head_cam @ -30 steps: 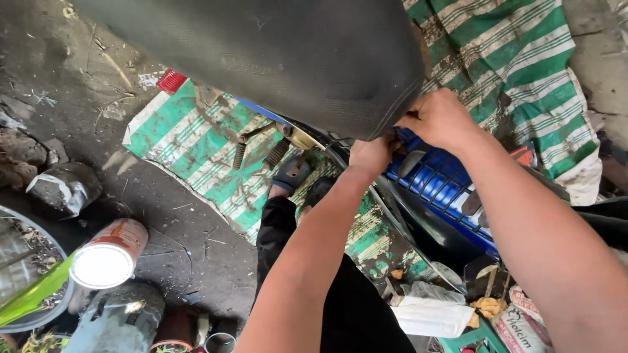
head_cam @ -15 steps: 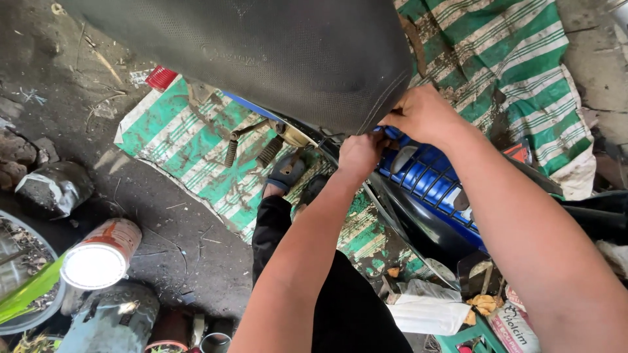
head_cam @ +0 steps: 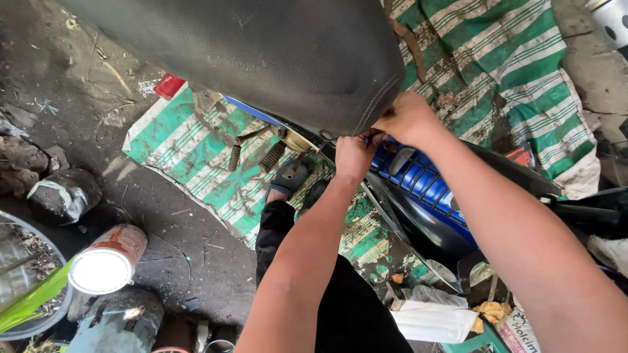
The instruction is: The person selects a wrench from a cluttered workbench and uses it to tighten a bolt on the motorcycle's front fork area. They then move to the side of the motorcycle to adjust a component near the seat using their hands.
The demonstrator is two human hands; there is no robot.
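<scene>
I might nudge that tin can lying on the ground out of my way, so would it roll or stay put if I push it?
The tin can lies on its side on the dirt floor, so it would probably roll. Its rusty, dented-looking wall and the gritty ground may stop it soon. Whether it is full or empty, hence heavy or light, cannot be told.

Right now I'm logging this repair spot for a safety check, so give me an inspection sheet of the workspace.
Surface: dirty concrete ground with a muddy green striped tarp spread over it.
Job's things: black seat raised over a blue motorbike.
Clutter: tin can, red cap, rocks, white rag, springs.
Grippers: left hand and right hand both at the seat's lower edge; grip hidden.
Cables: nothing seen.
Surroundings: green leaf, sandalled foot.
</scene>
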